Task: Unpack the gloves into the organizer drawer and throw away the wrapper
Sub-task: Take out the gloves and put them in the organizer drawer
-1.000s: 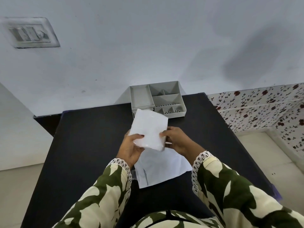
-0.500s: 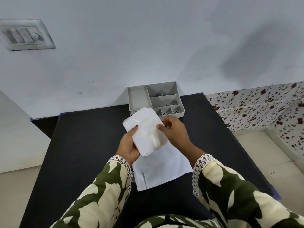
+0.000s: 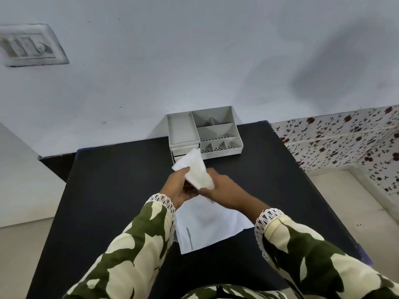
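— While you are counting, how many of each thing are lying out?

— Two hands are working above one black worktop point(image 3: 112, 190). One grey organizer point(image 3: 205, 132) is sitting at the far edge against the wall, one white folded bundle of gloves point(image 3: 195, 169) is being held up, and one flat white wrapper point(image 3: 207, 225) is lying on the worktop under the wrists.

— What is sitting in the organizer?

— Its open top compartments, one long one on the left and several smaller ones on the right, are showing only bare grey floor. Two small drawer fronts are showing below the long compartment, partly hidden by the gloves; I cannot tell whether either is pulled out.

— How are the gloves looking?

— They are looking white and soft, folded into a slanted pad, the top corner pointing toward the organizer, the lower end slightly cream and translucent.

— And the hands?

— The left hand point(image 3: 177, 187) is gripping the gloves, thumb pressing on the upper face, fingers curling behind. The right hand point(image 3: 222, 192) is touching the lower end, blurred; I cannot tell whether its fingers are pinching it.
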